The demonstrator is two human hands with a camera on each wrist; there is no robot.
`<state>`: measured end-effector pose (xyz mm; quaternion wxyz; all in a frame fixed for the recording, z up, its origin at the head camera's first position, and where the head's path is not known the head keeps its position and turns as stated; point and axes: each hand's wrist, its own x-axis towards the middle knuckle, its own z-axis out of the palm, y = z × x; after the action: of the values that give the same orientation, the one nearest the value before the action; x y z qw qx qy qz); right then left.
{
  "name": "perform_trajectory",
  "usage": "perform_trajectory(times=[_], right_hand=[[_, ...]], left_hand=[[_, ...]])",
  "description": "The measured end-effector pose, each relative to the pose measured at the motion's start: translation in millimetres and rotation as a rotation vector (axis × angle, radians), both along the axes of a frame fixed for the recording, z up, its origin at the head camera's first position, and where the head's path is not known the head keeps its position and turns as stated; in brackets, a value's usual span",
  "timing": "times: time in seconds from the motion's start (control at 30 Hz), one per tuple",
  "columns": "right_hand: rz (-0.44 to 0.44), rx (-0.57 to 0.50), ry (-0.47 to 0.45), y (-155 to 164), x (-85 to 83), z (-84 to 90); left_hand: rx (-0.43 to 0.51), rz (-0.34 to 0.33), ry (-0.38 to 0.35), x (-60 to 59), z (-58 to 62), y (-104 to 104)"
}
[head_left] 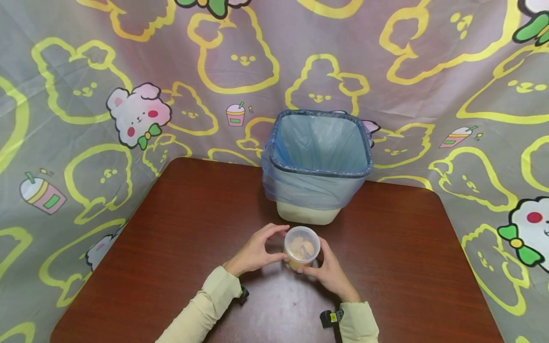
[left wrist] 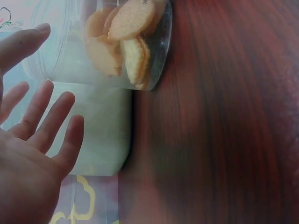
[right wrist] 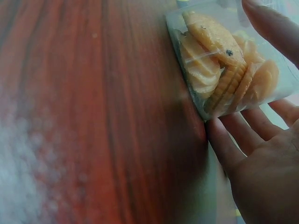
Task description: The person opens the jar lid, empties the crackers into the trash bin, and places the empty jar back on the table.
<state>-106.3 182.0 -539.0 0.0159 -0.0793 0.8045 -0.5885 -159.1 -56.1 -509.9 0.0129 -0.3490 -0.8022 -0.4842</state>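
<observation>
On the table, the jar stands just before the bin, biscuits inside it, one hand on either side.

One jar, one bin, two hands.

A clear, smooth plastic tub at lower centre shows matt, ridged biscuits inside. The table beneath is glossy reddish wood-grain. Behind stands a cream plastic bin lined with a thin, crinkled blue plastic bag; a printed cloth backdrop fills the upper frame.
</observation>
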Motion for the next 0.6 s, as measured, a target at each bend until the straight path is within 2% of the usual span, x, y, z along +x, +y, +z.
perform_trajectory(times=[0.4, 0.6], right_hand=[[0.003, 0.001, 0.015, -0.4, 0.0, -1.0], [0.001, 0.021, 0.022, 0.0, -1.5, -2.2]], left_hand=[[-0.007, 0.0, -0.002, -0.4, 1.0, -0.2], [-0.041, -0.011, -0.017, -2.6, 2.6, 1.2]])
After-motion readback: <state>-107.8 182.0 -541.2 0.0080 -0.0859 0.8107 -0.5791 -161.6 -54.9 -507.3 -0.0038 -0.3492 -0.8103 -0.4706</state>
